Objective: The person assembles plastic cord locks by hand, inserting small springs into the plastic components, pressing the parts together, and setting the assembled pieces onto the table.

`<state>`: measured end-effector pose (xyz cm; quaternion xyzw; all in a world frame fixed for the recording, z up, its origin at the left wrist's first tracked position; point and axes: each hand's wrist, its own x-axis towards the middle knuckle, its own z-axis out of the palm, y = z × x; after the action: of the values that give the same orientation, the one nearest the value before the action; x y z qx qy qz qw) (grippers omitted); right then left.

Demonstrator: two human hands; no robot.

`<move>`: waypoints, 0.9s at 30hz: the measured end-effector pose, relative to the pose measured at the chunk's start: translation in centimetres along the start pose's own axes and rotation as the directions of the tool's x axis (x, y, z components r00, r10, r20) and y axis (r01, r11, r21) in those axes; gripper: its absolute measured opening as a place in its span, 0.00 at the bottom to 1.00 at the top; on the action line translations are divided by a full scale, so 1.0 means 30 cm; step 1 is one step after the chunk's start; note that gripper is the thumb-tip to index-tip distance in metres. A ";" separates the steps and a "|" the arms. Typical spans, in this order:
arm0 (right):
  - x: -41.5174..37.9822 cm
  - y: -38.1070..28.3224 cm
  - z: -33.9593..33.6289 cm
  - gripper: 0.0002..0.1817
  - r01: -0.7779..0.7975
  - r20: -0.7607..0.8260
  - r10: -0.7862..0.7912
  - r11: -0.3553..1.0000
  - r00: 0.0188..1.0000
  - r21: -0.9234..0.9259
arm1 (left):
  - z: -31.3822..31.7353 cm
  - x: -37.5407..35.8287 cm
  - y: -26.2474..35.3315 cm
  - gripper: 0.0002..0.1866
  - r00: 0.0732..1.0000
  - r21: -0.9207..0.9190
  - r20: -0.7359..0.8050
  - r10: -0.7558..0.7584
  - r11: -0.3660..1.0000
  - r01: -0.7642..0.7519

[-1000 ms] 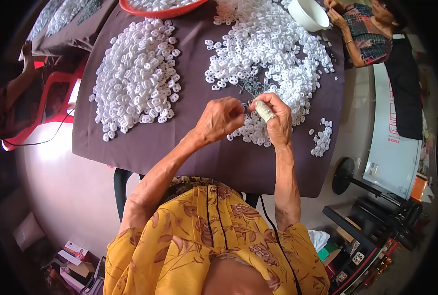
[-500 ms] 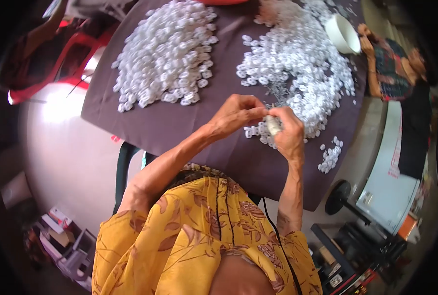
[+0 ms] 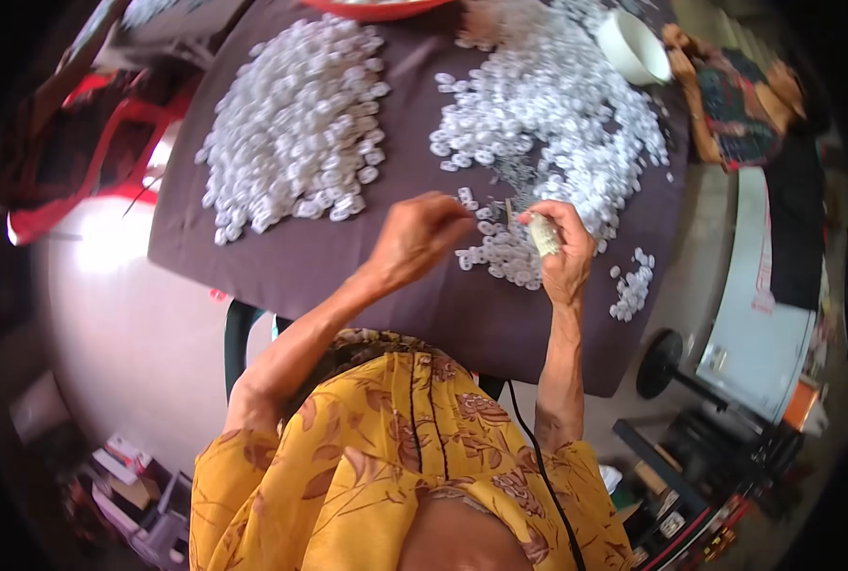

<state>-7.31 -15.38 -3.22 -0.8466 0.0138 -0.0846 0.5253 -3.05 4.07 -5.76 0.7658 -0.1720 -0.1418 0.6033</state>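
My right hand is wrapped around a tool with a thick, off-white handle; a thin shaft points up and left from it. To its left, over the cloth, my left hand has its fingers curled together. They are partly blurred, and whatever they hold is hidden. Near its fingertips lie small white oval plastic pieces with holes. Beyond my right hand spreads a large loose heap of the same white pieces, with small grey bits at its near edge.
A second big pile of white pieces covers the left of the brown tablecloth. A white bowl and a red basin stand at the far side. A few pieces lie near the right edge. Another person is at the right.
My left hand has come away from the right hand, moving left towards the left pile. My right hand keeps the tool, whose handle has turned slightly. The whole view has shifted a little.
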 end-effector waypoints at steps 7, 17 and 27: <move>-0.025 0.033 -0.003 0.07 0.033 -0.016 -0.034 0.998 0.999 -0.060 | -0.046 0.047 -0.076 0.05 0.974 0.380 -0.154 0.166 0.920 -0.096; -0.045 0.032 -0.018 0.04 0.023 -0.046 -0.026 0.997 0.999 -0.068 | 0.031 0.163 -0.123 0.06 0.937 0.583 0.236 0.256 0.735 -0.347; 0.017 -0.009 0.012 0.06 -0.011 0.011 0.011 1.000 1.000 0.004 | -0.024 0.151 -0.003 0.06 0.960 -0.497 0.172 -0.222 0.822 0.280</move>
<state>-6.78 -15.01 -3.07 -0.8460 0.0154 -0.0768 0.5274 1.34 2.76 -5.73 0.5831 -0.0573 -0.3016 0.7521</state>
